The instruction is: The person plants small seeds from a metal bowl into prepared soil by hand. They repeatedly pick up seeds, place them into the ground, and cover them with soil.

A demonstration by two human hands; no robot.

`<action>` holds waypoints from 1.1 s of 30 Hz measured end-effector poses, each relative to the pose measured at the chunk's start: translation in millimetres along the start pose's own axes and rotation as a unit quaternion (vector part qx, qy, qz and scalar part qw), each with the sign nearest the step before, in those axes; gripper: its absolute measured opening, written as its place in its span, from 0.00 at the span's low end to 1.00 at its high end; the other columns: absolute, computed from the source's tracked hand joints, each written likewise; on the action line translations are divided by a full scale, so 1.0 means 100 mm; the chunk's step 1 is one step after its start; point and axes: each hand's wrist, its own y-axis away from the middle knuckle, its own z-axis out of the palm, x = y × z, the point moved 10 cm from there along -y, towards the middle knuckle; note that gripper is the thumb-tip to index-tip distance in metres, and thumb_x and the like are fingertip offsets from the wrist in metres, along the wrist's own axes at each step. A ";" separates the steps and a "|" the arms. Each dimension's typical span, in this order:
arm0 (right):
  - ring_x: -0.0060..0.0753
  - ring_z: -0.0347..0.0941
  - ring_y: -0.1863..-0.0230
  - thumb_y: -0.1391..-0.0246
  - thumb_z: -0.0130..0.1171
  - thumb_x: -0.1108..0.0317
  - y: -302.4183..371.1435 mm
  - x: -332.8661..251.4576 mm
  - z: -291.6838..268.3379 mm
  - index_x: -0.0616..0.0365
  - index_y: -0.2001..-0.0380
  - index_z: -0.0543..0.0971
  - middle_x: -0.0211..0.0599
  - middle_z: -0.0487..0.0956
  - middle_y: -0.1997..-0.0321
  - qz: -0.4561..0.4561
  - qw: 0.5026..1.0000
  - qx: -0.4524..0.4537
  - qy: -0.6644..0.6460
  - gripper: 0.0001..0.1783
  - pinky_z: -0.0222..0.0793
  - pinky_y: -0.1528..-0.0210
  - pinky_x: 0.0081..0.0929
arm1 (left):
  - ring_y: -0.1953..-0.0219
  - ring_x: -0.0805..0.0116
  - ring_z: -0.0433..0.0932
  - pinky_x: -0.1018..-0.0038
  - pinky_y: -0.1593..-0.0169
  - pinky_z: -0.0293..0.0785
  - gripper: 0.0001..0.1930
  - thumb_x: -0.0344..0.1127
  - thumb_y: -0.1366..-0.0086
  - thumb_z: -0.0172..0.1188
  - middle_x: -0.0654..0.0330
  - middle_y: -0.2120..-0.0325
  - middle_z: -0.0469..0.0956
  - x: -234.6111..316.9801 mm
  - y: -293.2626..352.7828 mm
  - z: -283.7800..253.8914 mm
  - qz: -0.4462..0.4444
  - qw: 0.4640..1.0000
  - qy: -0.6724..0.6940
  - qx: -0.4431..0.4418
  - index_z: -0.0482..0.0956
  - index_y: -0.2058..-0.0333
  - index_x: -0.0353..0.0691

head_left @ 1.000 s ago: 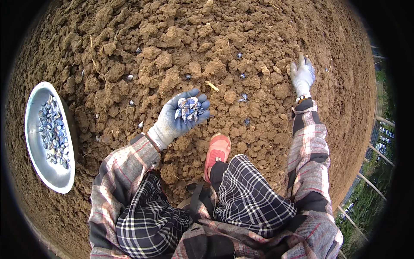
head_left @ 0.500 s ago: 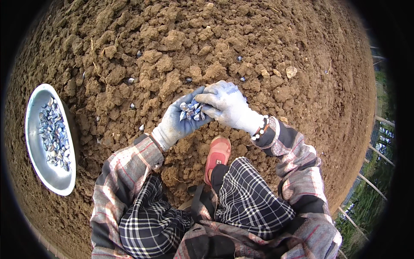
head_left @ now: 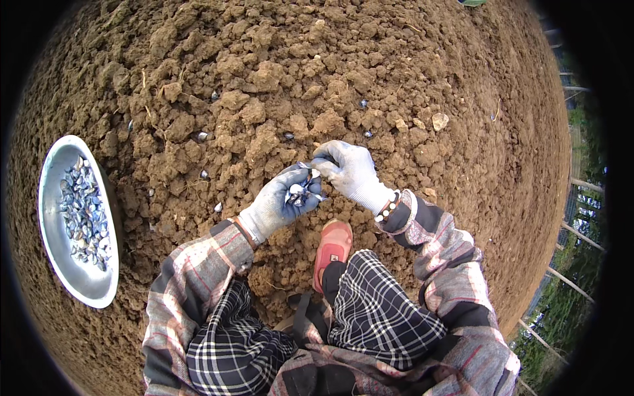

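Observation:
My left hand (head_left: 269, 208), in a pale glove stained blue-grey, is cupped palm up around several blue-tinted garlic cloves (head_left: 296, 193). Just above its fingertips, my right hand (head_left: 351, 174), gloved the same way with a beaded bracelet at the wrist, pinches with thumb and forefinger. A small pale clove seems to be at that pinch, partly hidden by the fingers. Beyond the hands, single cloves sit apart in the brown soil, one (head_left: 288, 136) straight ahead and another (head_left: 368, 133) to the right.
An oval metal basin (head_left: 97, 290) with many blue-tinted cloves (head_left: 86, 214) stands on the soil at the left. My pink shoe (head_left: 335, 244) is below the hands. A pale stone (head_left: 440, 121) lies right of them. Fence poles (head_left: 569, 282) and greenery line the right edge.
My right hand has drawn back from the left palm and changed to a pinch above its fingertips. The left fingers have curled up more around fewer visible cloves.

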 end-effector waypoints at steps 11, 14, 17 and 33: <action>0.33 0.78 0.60 0.46 0.61 0.71 -0.54 0.41 -0.63 0.60 0.54 0.79 0.41 0.81 0.59 0.021 0.997 0.057 -0.039 0.15 0.73 0.55 0.25 | 0.66 0.70 0.80 0.74 0.67 0.83 0.09 0.32 0.32 0.51 0.59 0.64 0.78 0.41 -0.04 0.37 0.091 0.988 -0.122 -0.001 0.73 0.54 0.39; 0.37 0.79 0.64 0.48 0.64 0.67 -1.25 1.07 -1.35 0.59 0.60 0.80 0.43 0.82 0.64 0.100 0.981 0.095 0.133 0.12 0.74 0.58 0.28 | 0.65 0.71 0.80 0.74 0.66 0.82 0.09 0.32 0.32 0.52 0.58 0.62 0.78 0.47 0.02 0.52 0.089 0.981 -0.166 -0.040 0.73 0.55 0.40; 0.46 0.79 0.61 0.52 0.63 0.66 -1.80 1.30 -1.32 0.58 0.65 0.82 0.46 0.82 0.65 0.066 0.955 0.068 0.281 0.10 0.73 0.56 0.35 | 0.65 0.72 0.80 0.74 0.66 0.82 0.09 0.33 0.32 0.52 0.58 0.62 0.79 0.56 0.11 0.47 0.097 0.979 -0.170 -0.046 0.73 0.55 0.40; 0.50 0.78 0.54 0.49 0.53 0.74 -2.17 1.82 -0.74 0.55 0.62 0.83 0.48 0.81 0.58 0.122 0.896 -0.042 0.426 0.13 0.73 0.51 0.40 | 0.68 0.66 0.80 0.75 0.74 0.81 0.21 0.43 0.27 0.44 0.52 0.59 0.78 0.57 0.14 0.10 0.047 0.997 -0.029 -0.054 0.66 0.43 0.36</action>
